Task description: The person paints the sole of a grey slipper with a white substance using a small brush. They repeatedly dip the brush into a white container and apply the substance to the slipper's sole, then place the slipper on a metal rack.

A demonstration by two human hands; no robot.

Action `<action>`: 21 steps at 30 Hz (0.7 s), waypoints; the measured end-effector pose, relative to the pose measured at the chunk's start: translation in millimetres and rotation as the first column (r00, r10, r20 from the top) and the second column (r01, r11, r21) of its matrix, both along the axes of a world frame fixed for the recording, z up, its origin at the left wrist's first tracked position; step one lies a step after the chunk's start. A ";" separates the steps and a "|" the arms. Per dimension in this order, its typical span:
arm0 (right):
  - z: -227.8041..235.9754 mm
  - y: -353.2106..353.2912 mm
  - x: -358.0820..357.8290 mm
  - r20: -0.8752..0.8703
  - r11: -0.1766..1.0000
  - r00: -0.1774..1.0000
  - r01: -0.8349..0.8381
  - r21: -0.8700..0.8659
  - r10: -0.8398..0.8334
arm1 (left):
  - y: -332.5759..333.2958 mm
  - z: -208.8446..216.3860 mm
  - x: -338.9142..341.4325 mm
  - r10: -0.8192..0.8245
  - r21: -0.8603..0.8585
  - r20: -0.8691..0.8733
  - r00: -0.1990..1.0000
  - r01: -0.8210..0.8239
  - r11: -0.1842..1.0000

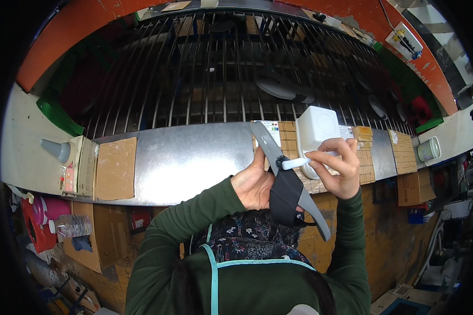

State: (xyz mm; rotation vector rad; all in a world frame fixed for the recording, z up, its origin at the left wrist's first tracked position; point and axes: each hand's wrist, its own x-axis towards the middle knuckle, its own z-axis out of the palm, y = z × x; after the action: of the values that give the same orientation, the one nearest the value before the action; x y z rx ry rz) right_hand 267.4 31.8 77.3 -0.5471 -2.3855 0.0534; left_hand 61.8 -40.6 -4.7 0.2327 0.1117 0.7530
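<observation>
A sandal (285, 193) with a grey sole and a black strap is tilted in front of me, above the bench edge. My left hand (252, 187) holds it from the left, the thumb along the sole and the other fingers behind, partly hidden. In my right hand (341, 169) a white-handled brush (295, 164) is pinched between thumb and fingers. Its dark bristles meet the sole near the strap. Just behind the brush stands a white plastic container (319, 126), its lower part partly covered by my right hand.
Beyond the metal bench (184, 163) runs a rack of metal rods (189, 79), with a grey sole (284, 88) lying on it. Cardboard (115, 168) and a grey cone (56, 150) are at the left. A white cup (429, 149) stands far right. A plastic bottle (73, 226) sits lower left.
</observation>
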 end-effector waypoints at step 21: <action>8.5 27.0 -34.8 -0.180 0.991 0.984 -0.040 -0.128 0.017 | 6.6 -24.1 -12.9 0.192 0.265 -0.316 0.929 -0.108 0.958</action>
State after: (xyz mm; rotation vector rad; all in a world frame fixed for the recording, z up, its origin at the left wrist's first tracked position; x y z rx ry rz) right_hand 232.6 58.8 85.8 -0.5456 -2.2251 0.2626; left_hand 48.8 -34.0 -28.8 0.5942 0.3701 0.8765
